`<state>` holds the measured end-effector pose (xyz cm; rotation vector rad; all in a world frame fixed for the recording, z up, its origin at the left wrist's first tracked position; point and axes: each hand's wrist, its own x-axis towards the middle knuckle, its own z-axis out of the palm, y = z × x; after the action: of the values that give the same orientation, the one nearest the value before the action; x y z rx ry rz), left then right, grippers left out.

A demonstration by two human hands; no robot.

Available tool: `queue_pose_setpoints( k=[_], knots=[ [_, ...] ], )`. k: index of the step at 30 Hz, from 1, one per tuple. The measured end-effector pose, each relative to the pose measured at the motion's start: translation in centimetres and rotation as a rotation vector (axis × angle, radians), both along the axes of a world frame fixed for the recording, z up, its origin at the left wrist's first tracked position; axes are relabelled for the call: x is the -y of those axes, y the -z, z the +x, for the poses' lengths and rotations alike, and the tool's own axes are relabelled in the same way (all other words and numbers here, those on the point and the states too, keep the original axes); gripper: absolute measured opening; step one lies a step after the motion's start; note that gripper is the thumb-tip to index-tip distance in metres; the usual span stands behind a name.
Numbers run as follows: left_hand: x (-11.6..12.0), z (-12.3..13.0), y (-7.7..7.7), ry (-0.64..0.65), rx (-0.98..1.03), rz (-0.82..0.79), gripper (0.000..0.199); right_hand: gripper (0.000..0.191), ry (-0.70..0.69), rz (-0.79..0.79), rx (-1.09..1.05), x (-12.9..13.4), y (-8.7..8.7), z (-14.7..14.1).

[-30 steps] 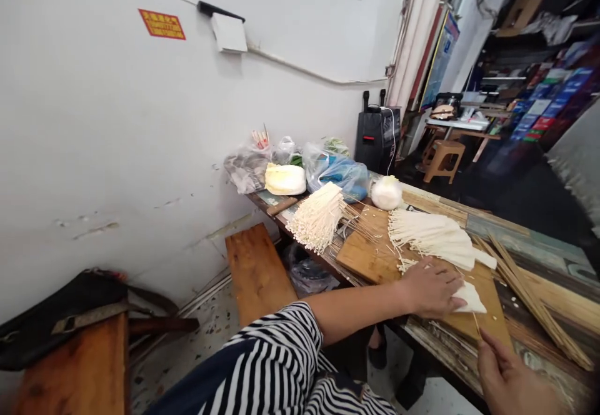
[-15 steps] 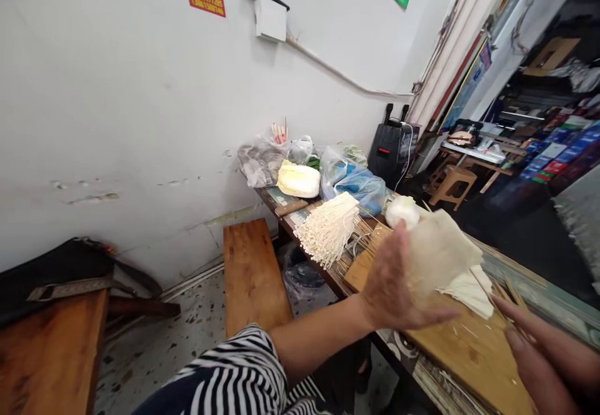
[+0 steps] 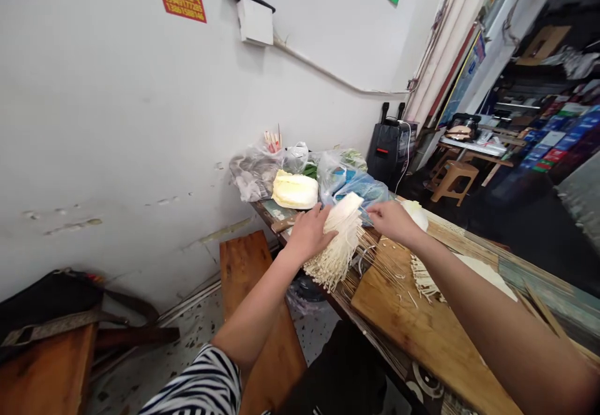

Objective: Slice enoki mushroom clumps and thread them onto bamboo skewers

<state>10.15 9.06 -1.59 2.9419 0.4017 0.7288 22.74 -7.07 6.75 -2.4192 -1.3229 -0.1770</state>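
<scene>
My left hand (image 3: 310, 232) lies against the left side of a pile of enoki mushrooms (image 3: 338, 243), its fingers stretched out and the thumb apart. Thin wooden sticks (image 3: 382, 262) run out from the pile's right side over the cutting board (image 3: 398, 327). At the pile's upper right, my right hand (image 3: 391, 220) is closed in a pinch. What its fingertips hold is too small to make out. More enoki (image 3: 424, 280) and a thin pale sheet (image 3: 487, 272) rest on the board, partly behind my right forearm.
Behind the pile are half a Chinese cabbage (image 3: 295, 190), a blue plastic bag (image 3: 359, 187) and a wooden knife handle (image 3: 284, 223). A round white vegetable (image 3: 415, 213) sits beyond my right hand. A wooden bench (image 3: 255, 302) stands at the table's left.
Both hands have moved from above the board to the enoki pile. The pale sheet that was at my left hand now lies on the board. The view has shifted slightly.
</scene>
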Motion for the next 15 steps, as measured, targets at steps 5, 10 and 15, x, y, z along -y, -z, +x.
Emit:
queue_pose_setpoints(
  k=[5, 10, 15],
  knots=[
    [0.8, 0.1, 0.7, 0.0, -0.104, 0.11, 0.043, 0.037, 0.091, -0.069, -0.073, 2.9, 2.1, 1.6],
    [2.5, -0.1, -0.9, -0.02, 0.025, 0.129, 0.051, 0.05, 0.416, -0.04, -0.125, 12.4, 5.2, 0.1],
    [9.5, -0.2, -3.4, 0.405, 0.207, 0.076, 0.041, 0.033, 0.928, -0.045, -0.199, 26.6, 8.8, 0.5]
  ],
)
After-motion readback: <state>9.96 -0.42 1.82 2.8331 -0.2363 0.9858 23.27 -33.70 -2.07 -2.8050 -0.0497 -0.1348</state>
